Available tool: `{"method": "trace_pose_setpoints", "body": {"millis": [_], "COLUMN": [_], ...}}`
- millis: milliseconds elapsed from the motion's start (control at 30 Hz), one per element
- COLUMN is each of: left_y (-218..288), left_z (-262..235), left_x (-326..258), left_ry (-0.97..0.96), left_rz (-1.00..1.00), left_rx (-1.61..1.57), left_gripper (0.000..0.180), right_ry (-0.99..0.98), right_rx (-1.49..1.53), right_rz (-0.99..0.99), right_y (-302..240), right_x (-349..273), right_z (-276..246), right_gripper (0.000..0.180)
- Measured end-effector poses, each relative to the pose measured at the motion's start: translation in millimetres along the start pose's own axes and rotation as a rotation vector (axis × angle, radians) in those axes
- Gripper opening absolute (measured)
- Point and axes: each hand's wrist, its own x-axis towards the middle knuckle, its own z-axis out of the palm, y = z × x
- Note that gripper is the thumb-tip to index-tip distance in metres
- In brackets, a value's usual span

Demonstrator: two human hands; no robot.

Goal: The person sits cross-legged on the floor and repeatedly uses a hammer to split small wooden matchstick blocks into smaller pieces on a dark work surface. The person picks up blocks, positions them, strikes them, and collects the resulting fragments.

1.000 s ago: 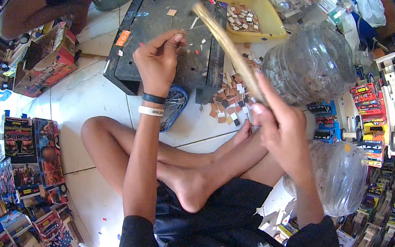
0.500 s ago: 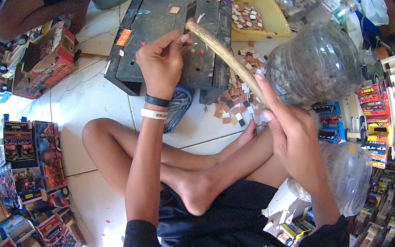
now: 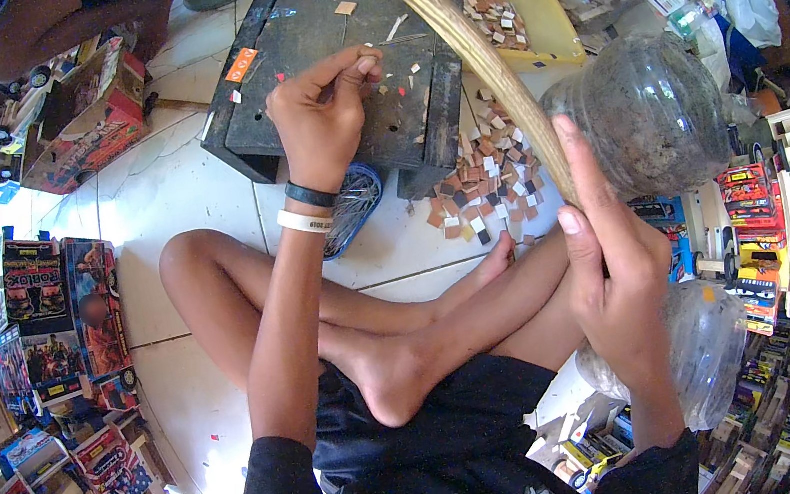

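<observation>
The right hand's grip [image 3: 615,267] is closed around the lower end of one long pale wooden handle [image 3: 474,54], which now stands raised, its head end at the top edge of the view; a second ago it lay lower across the work. The left hand's grip [image 3: 322,121] pinches something too small to tell, fingertips [image 3: 369,61] over the one dark work block [image 3: 342,83] on the floor, closer to its middle than before. That reads as a strike being readied. Outward lie a pile of small square chips [image 3: 481,174], too many to count, one yellow tray [image 3: 543,9] holding more, and one clear plastic jar [image 3: 649,115].
</observation>
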Motion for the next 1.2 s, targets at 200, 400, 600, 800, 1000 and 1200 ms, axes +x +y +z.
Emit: {"method": "trace_pose_setpoints", "body": {"millis": [200,400,600,800,1000,1200], "left_y": [0,8,51,113,134,129], "left_z": [1,-5,-21,-30,-31,-29], "left_x": [-2,4,-16,-57,-79,-88], "left_ry": [-0.005,0.0,0.022,0.0,0.017,0.032], "left_rz": [0.008,-0.174,-0.299,-0.467,-0.409,-0.376], "left_rx": [-0.031,-0.309,-0.561,-0.667,-0.569,-0.682], "left_gripper": [0.013,0.019,0.024,0.026,0.018,0.014], "right_ry": [-0.132,-0.166,-0.192,0.296,0.29,0.208], "right_rx": [-0.011,0.502,0.648,0.291,0.539,0.575], "right_rz": [0.112,0.418,0.568,-0.06,-0.002,0.03], "right_y": [4,24,37,6,-21,-24], "right_x": [1,-19,-11,8,6,-2], "right_z": [-5,37,90,89,86,74], "right_gripper": [0.052,0.049,0.05,0.051,0.028,0.02]}}
